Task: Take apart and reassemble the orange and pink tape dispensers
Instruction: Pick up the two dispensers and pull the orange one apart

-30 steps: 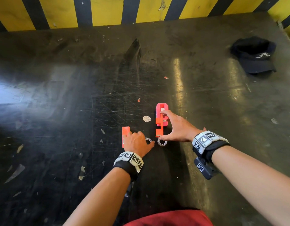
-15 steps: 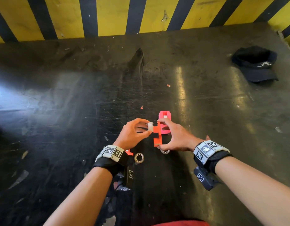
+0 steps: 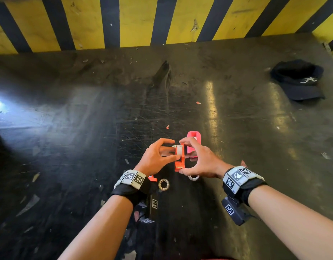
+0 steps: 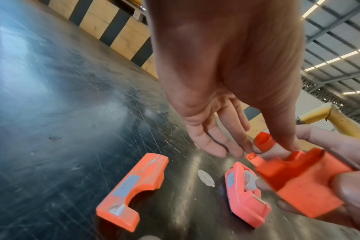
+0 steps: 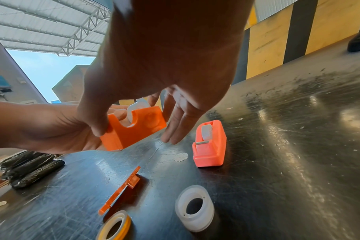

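The held dispenser body (image 3: 179, 158) is up above the bench (image 3: 87, 128), between the left hand (image 3: 156, 158) and the right hand (image 3: 201, 162). Behind it stands the other dispenser (image 3: 194, 141). Nearer the person than it lie a loose side piece (image 3: 152, 178), a tape roll (image 3: 163, 184) and a second roll (image 3: 193, 177). Far right of it lies a cap (image 3: 298, 79).

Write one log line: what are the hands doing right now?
left hand: seats tape roll | right hand: holds orange dispenser | pink dispenser: on table, assembled | loose orange side panel: on table
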